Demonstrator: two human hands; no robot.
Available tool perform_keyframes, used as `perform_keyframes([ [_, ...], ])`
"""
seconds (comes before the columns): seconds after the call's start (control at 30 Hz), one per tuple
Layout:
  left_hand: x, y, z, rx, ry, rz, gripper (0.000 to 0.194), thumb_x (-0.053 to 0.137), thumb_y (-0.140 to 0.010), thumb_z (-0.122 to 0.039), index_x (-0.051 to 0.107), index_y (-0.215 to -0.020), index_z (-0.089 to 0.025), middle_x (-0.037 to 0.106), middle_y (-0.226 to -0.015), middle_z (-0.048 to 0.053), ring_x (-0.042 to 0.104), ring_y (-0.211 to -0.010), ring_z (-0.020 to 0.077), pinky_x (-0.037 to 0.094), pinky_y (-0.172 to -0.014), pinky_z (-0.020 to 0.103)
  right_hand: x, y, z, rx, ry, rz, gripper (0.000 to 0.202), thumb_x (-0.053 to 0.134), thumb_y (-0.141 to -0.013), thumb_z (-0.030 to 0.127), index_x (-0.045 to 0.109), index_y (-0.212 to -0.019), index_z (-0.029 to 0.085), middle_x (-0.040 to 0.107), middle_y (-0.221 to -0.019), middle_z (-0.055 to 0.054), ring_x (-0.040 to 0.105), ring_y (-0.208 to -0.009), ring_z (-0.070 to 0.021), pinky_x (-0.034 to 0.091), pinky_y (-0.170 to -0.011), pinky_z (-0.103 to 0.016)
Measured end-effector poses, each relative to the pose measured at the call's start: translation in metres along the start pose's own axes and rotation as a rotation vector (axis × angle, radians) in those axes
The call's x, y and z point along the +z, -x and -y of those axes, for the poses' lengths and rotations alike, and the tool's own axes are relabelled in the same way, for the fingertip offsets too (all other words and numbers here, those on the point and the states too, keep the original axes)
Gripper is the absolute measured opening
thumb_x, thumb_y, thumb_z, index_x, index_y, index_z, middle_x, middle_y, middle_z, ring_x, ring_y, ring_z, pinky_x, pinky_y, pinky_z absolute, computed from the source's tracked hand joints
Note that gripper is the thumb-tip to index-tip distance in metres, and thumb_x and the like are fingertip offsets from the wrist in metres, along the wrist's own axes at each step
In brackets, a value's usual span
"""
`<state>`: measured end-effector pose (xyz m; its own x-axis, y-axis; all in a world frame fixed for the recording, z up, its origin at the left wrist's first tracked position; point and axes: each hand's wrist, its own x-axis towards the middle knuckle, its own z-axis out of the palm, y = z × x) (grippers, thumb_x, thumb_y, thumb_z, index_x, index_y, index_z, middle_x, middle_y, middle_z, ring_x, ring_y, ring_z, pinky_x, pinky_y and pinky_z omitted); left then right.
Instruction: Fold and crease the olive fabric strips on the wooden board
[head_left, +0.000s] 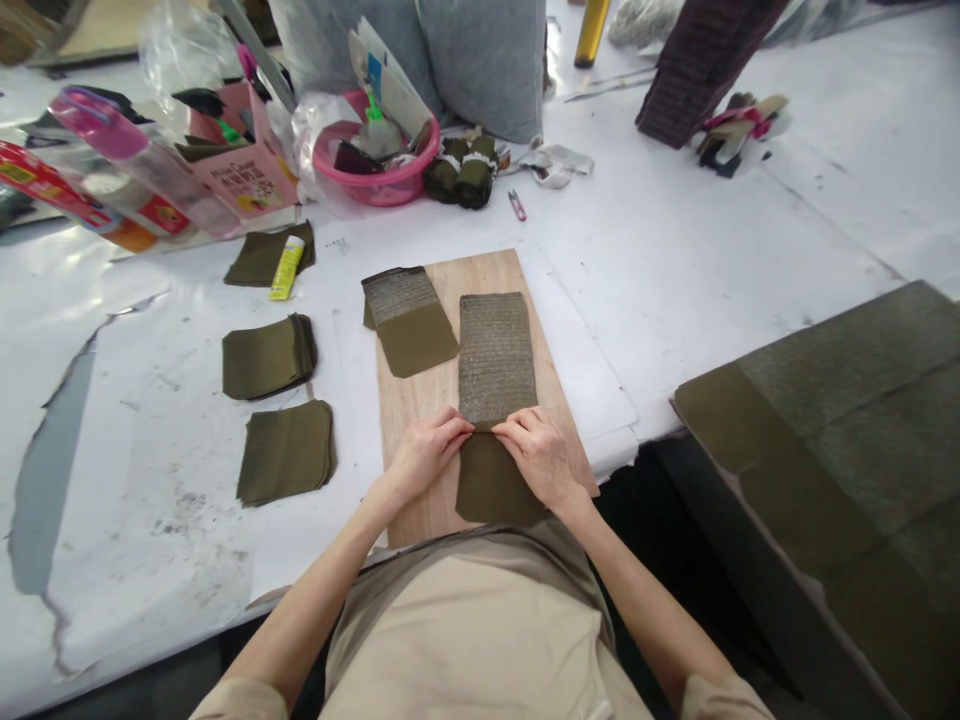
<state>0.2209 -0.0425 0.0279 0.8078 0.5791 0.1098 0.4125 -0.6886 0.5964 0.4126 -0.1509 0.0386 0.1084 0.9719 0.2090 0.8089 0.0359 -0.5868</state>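
An olive fabric piece (499,485) lies on the wooden board (420,465), its far part meeting a speckled grey-olive panel (496,350). My left hand (435,445) pinches the left end of the seam between the two. At the right end of that same seam, my right hand (536,448) is closed with its fingertips on the fabric edge. Whether the two parts are joined or only overlap I cannot tell. To the upper left on the board rests another two-tone piece (418,340), partly over a further scrap.
Left of the board sit olive fabric stacks (281,455) and a yellow tube (286,268). Small pink thread snips (517,205) lie beyond the board. Behind are a pink basket (375,185), bottles and a pink box (244,180). Large olive sheets (810,480) occupy the right side.
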Motion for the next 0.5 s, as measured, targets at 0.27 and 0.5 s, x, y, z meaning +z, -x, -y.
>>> perform_keyframes([
  [0.27,0.0029,0.0029,0.0006,0.044,-0.049,-0.044,0.019,0.046,-0.098,-0.026,0.064,-0.101,-0.020,0.063,-0.099,0.004,0.064,-0.083,0.0130,0.053,-0.073,0.024,0.0030,0.0011,-0.0051,-0.078,0.006,0.034,0.016,0.052,-0.096,0.022,0.068,-0.096,0.020,0.065,-0.096,-0.004,0.051,-0.096,-0.0188,0.045,-0.085,-0.033],
  [0.5,0.0056,0.0048,0.0012,0.070,-0.013,-0.085,0.018,0.046,-0.097,-0.023,0.064,-0.102,-0.020,0.064,-0.100,0.004,0.064,-0.087,0.0124,0.053,-0.075,0.023,0.0057,0.0042,-0.0085,-0.104,0.071,0.054,0.020,0.055,-0.094,0.022,0.068,-0.109,0.027,0.063,-0.093,-0.003,0.049,-0.095,-0.0182,0.043,-0.082,-0.031],
])
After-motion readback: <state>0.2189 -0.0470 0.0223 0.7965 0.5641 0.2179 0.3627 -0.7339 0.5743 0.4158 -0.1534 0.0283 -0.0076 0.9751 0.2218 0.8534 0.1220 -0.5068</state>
